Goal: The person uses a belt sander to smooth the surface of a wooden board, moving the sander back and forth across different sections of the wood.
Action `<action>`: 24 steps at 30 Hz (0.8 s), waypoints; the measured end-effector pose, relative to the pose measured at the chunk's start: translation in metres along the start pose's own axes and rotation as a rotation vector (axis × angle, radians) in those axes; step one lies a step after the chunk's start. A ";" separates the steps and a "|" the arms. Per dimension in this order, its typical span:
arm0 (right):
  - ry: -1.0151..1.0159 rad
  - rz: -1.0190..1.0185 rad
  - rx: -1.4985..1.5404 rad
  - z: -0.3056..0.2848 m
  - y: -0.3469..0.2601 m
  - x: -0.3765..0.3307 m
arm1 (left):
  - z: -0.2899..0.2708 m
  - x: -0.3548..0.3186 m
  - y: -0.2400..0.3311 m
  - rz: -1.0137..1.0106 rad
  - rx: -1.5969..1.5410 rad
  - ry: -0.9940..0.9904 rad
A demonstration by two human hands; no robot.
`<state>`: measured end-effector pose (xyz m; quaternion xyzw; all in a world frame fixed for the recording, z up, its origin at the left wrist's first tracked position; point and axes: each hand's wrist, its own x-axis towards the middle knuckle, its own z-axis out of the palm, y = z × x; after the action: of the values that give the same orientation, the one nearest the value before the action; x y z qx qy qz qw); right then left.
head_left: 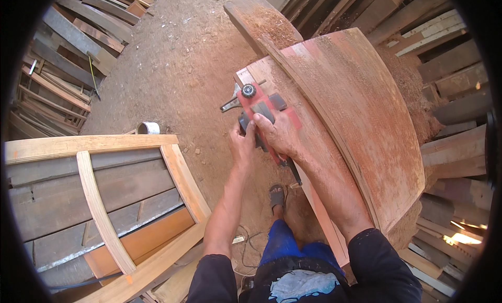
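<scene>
A red electric hand planer [255, 98] with a black front knob rests on a pale reddish board [326, 214] along the left edge of the workbench. My right hand [280, 133] is wrapped over the planer's rear grip. On its left side, my left hand [243, 145] grips the dark part of the body, with the thumb up near the other hand. A metal guide piece [230, 104] juts out to the left of the tool. The planer's sole is hidden beneath it.
The workbench [376, 120] is dusted with shavings and has a long wooden strip [324, 125] across it. At left stands a wooden frame [94, 144], with a white can [150, 127] behind it. Stacked planks line both sides. A cord [251, 245] lies by my feet.
</scene>
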<state>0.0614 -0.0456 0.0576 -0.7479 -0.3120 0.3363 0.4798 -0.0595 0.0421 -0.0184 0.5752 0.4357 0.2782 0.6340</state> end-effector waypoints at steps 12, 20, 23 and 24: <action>0.057 -0.568 -0.462 0.022 -0.017 0.157 | -0.017 0.157 0.030 0.052 0.264 0.082; -0.124 -0.077 -0.060 -0.002 -0.045 0.084 | -0.018 0.095 0.036 0.121 0.132 0.019; -0.063 -0.096 -0.088 -0.024 -0.005 0.017 | 0.003 0.004 0.038 0.082 0.134 -0.066; -0.099 0.052 -0.022 -0.031 -0.012 -0.021 | 0.004 -0.029 0.031 0.049 0.102 -0.085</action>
<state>0.0725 -0.0733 0.0828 -0.7435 -0.3196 0.3818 0.4465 -0.0643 0.0211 0.0178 0.6285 0.4079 0.2466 0.6147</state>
